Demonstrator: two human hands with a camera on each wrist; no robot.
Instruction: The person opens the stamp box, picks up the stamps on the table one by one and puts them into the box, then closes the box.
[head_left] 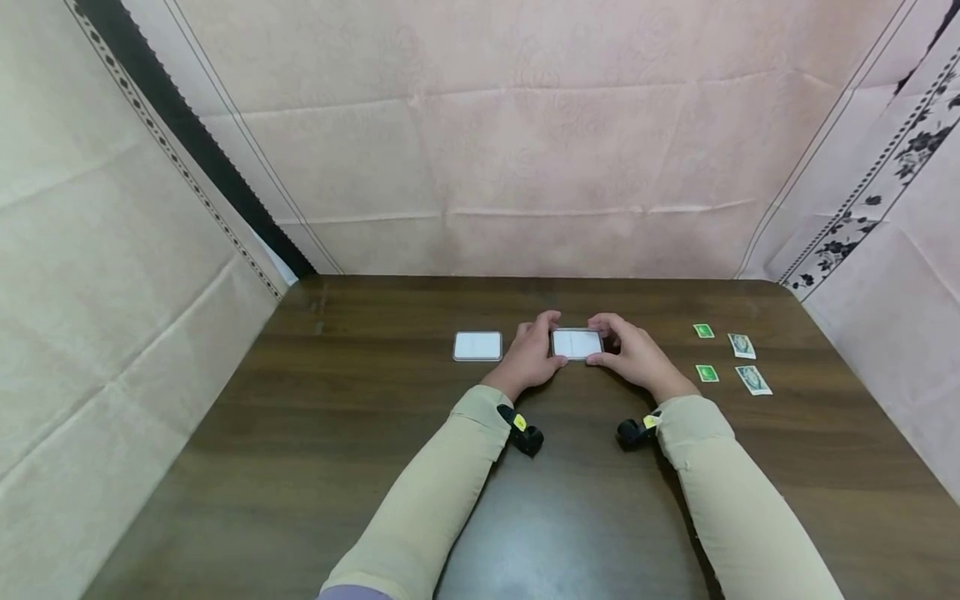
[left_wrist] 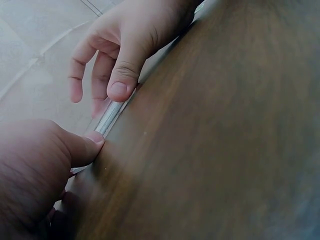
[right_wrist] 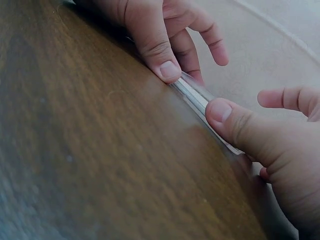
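Observation:
My left hand [head_left: 527, 357] and right hand [head_left: 633, 354] hold a flat, clear-rimmed white case [head_left: 576, 343] by its two ends, low over the table. Both thumbs are at its near edge and fingers reach round to the far side. In the left wrist view, the thin case edge [left_wrist: 111, 117] shows between the two thumbs. In the right wrist view, its clear rim [right_wrist: 195, 97] looks layered; whether a lid is on it I cannot tell. To the left lies a similar white rectangular piece [head_left: 477, 346] with a clear rim.
On the right of the brown wooden table [head_left: 360, 467] lie small stamp-like papers: a green one [head_left: 703, 331], another green one [head_left: 707, 373], a larger bluish one [head_left: 742, 346] and another bluish one [head_left: 753, 380]. Pale cloth [head_left: 525, 150] hangs behind the table.

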